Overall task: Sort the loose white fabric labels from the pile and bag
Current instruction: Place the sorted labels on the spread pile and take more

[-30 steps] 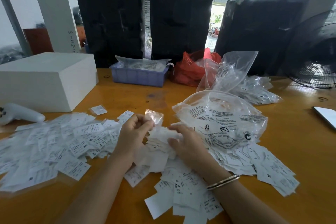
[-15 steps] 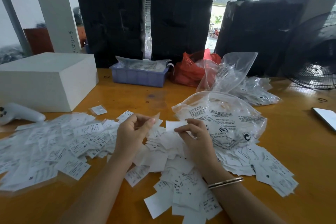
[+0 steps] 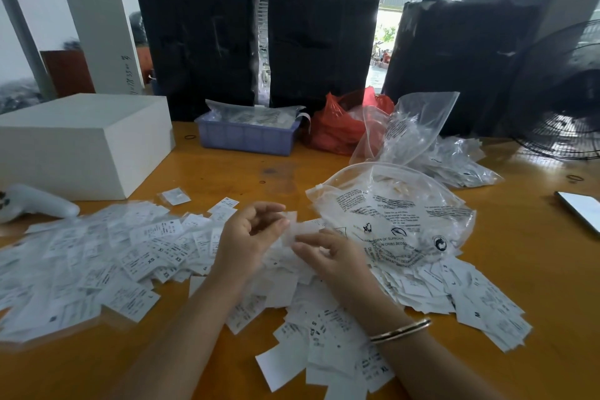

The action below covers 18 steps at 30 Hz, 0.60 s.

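Both hands have lifted a little off the heap since half a second ago, and the left hand, which had a label pinched up by thumb and forefinger, now meets the right hand over one pale label at frame centre. Each grip is a light fingertip pinch on that label, other fingers loosely curled; how firm the right-hand pinch is I cannot tell. More labels spread across the left of the frame, a second heap lies lower right, and a clear bag printed with warnings lies just right of the hands, partly over that heap. These labels look thin, light and limp, likely to slide over each other and cling in twos, so an edge or corner pinch seems best, one at a time. A draught could scatter them, and a fan stands at the right edge. Underneath is a glossy orange table, smooth enough that flat labels may be hard to peel up. Behind sit a white box, a blue tray, a red bag and black bundles.
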Motion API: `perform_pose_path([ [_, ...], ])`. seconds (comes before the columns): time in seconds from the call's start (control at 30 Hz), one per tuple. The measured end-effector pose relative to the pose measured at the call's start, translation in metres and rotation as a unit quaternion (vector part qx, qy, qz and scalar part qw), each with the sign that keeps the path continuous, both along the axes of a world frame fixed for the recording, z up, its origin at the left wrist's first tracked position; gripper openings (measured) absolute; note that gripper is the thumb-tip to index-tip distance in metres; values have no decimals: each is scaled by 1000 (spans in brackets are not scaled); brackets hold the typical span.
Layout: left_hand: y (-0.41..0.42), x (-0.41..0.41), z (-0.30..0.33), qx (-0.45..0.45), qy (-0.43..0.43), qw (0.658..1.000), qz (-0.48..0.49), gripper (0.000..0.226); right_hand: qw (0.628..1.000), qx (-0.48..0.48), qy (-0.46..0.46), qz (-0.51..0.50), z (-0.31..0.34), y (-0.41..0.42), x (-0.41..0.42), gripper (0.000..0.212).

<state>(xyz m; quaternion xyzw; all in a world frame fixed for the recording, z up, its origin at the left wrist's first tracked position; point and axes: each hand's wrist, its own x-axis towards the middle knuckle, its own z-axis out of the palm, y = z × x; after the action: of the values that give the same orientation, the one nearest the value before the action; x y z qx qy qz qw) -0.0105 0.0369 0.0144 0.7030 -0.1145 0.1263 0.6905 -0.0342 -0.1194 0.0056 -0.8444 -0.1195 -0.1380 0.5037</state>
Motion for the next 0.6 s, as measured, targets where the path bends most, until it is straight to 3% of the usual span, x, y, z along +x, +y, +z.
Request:
perform_pose_path([
  [0.1,-1,0,1,-66,33,997,-30,19,1000,-23,5,-7,0,0,2,9],
  [0.23,-2,0,0,-90,39,994,-52,22,998,-4,62,12,3,-1,1,22],
  [0.33,-3,2,-2,-98,34,993,-51,23,996,-30,81,32,3,1,-1,15],
  [0.4,-3,2,-3,-97,31,994,-48,24,995,15,90,32,4,0,-2,8],
  [0.6,-3,3,-3,-84,31,995,-51,26,964,232,129,-21,8,-9,-1,13],
])
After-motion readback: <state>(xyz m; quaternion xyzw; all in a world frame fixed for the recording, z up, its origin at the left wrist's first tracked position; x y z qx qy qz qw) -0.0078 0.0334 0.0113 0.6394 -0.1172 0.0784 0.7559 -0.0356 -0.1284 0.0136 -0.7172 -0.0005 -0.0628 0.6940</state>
